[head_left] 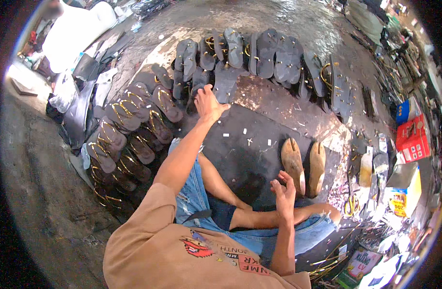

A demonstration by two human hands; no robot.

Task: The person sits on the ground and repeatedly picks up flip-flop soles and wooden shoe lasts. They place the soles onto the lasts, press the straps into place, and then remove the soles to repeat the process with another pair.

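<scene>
Left of a large, flat black mat (245, 164) stand dark, rounded sandals with shiny gold straps (127, 113), leaning one on another in rows, probably to keep many within a small space and their straps uncrushed. At the mat's far left corner is the bare left hand (209, 107), fingers spread and thumb stretched wide, as if sized to span a sole; whether it touches the flat, dark-grey soles (226, 86) just beside it, I cannot tell. Small white rectangular scraps (269, 142) lie loose on the mat. Beyond its far edge, a curved row of grey-black soles (266, 53) stands nearly upright, likely so each can be lifted singly. Near the mat's right side, the bare right hand (284, 197) is raised, fingers loosely curled and slightly apart, pinching nothing visible. Just beside it, two tan, foot-shaped wooden lasts (292, 161) lie parallel on the mat, probably paired for easy reach.
</scene>
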